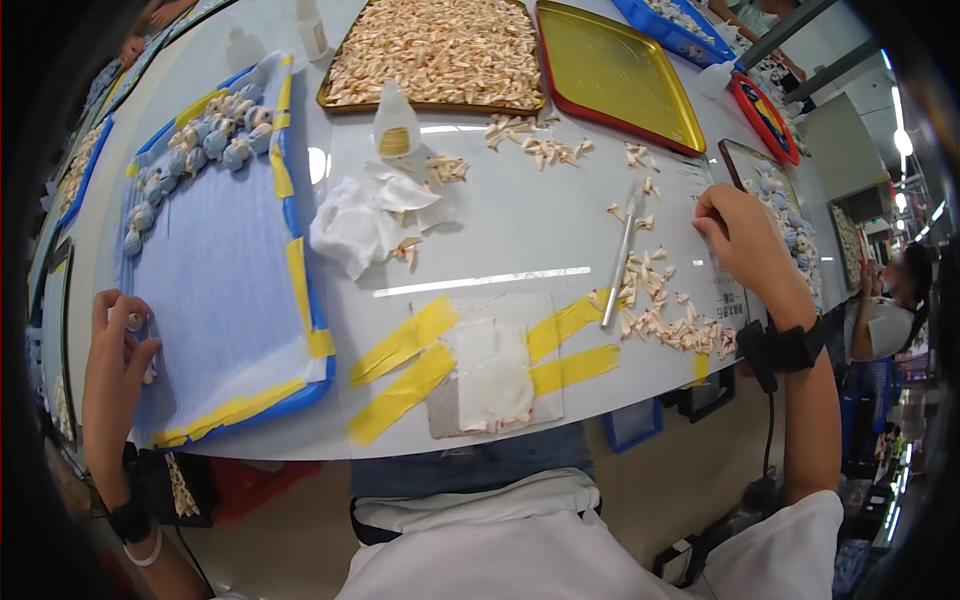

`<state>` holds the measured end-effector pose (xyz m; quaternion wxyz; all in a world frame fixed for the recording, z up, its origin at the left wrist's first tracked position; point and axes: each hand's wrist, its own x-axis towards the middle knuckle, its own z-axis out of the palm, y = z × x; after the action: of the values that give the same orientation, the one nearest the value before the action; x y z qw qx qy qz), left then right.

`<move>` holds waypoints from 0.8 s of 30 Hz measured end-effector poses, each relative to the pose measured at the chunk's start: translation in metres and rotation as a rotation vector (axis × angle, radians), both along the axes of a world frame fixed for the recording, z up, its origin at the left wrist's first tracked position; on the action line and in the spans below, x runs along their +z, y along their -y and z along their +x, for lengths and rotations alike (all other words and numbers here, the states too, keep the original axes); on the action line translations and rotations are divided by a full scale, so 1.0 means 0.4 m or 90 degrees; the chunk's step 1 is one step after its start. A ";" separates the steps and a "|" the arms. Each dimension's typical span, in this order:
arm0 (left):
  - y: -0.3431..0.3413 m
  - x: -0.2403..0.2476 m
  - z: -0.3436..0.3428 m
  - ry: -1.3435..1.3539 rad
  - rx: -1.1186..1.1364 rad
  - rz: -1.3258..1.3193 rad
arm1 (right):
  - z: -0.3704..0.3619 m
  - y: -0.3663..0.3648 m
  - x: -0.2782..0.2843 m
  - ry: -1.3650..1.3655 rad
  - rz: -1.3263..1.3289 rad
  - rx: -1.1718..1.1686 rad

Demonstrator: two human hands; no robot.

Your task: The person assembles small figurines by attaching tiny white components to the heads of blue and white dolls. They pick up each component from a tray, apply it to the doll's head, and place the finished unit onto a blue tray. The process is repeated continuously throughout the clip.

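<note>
My left hand (pixel 112 362) is at the near left edge of a blue tray (pixel 318 378) lined with pale blue cloth (pixel 225 290). Its curled fingers close around a small blue-and-white figure (pixel 134 321), partly hidden by them. Similar round figures (pixel 215 145) line the tray's far left side. At the right of the table, my right hand (pixel 738 232) has its fingertips drawn together above the surface; I cannot make out anything in them. Beside it lie a slim silver pen-like tool (pixel 622 262) and scattered small cream pieces with reddish tips (pixel 665 315).
A tray heaped with cream pieces (pixel 435 55) and a gold tray (pixel 620 75) stand at the back. Nearer are a white squeeze bottle (pixel 396 125), crumpled white tissue (pixel 352 225) and a taped-down white pad (pixel 492 375). Another tray of blue figures (pixel 797 235) is at right.
</note>
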<state>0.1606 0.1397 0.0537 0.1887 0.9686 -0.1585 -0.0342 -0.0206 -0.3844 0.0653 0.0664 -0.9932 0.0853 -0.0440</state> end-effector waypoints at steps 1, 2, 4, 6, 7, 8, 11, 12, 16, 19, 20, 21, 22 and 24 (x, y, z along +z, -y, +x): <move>-0.012 0.011 -0.003 -0.028 -0.024 0.010 | -0.005 -0.005 -0.005 0.011 -0.026 0.015; -0.025 0.020 -0.005 -0.056 -0.048 0.019 | -0.007 -0.018 0.004 -0.030 -0.036 -0.003; -0.020 0.029 -0.018 -0.121 -0.080 0.003 | -0.024 -0.015 0.004 0.011 0.002 -0.001; -0.003 0.046 -0.038 -0.130 -0.044 -0.024 | -0.038 -0.036 0.011 0.042 0.019 -0.012; -0.005 0.049 -0.044 -0.136 -0.022 -0.039 | -0.042 -0.066 0.035 0.052 0.015 -0.022; -0.025 0.045 -0.028 -0.184 0.043 -0.066 | -0.048 -0.094 0.054 0.062 0.011 -0.031; -0.052 0.019 -0.005 -0.150 0.025 -0.057 | -0.076 -0.165 0.090 0.119 0.147 -0.023; -0.070 0.010 -0.002 -0.077 -0.011 -0.027 | -0.084 -0.190 0.099 0.116 0.212 -0.037; -0.059 0.010 0.003 -0.033 0.002 -0.023 | -0.102 -0.271 0.103 0.111 0.421 -0.061; -0.048 0.023 0.000 -0.077 -0.003 -0.029 | -0.104 -0.303 0.094 0.132 0.527 -0.065; -0.051 0.026 0.001 -0.076 -0.027 -0.015 | -0.102 -0.316 0.087 0.145 0.561 -0.069; -0.050 0.023 0.005 -0.076 -0.054 -0.002 | -0.100 -0.325 0.080 0.158 0.593 -0.077; -0.049 0.022 0.009 -0.077 -0.082 0.010 | -0.096 -0.329 0.078 0.157 0.565 -0.052; -0.019 0.035 -0.026 -0.037 -0.140 -0.159 | -0.090 -0.331 0.078 0.151 0.506 -0.014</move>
<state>0.1500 0.1474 0.0678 0.3070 0.9130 -0.2614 -0.0624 -0.0564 -0.2521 0.0965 0.4536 -0.8773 0.0981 -0.1225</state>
